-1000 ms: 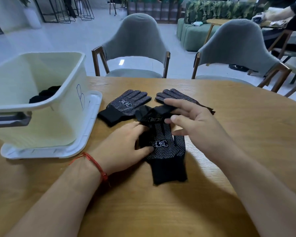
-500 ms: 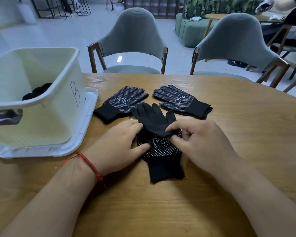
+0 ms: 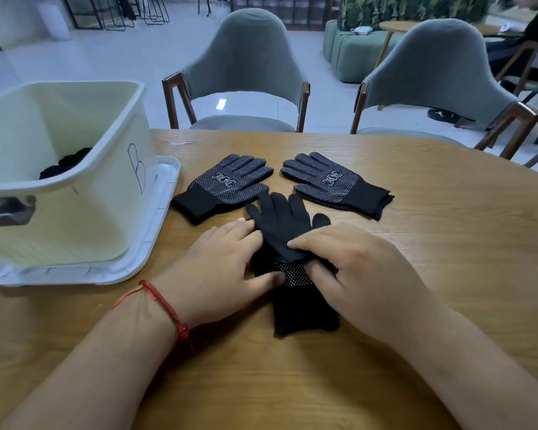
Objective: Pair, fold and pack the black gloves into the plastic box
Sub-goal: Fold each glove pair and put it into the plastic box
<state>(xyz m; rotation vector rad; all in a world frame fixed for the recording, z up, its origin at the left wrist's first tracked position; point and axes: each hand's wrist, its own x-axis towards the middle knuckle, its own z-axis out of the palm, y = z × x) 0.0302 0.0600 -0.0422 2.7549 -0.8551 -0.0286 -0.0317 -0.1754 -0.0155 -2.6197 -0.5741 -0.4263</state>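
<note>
At frame centre, the stacked glove pair [image 3: 288,225] lies on the desk [image 3: 448,243]. The left hand [image 3: 221,268] presses it flat, fingers straight; the right hand [image 3: 357,271] pinches its top layer. Squaring the edges before creasing would serve best; the plastic box [image 3: 90,212] stands at left.

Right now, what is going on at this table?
A person is pairing black gloves on the table. The left hand rests on the lower glove, and the right hand pinches the top glove lying over it. Beyond them, the far left glove and far right glove lie flat, untouched. The box at the left holds something black.
</note>
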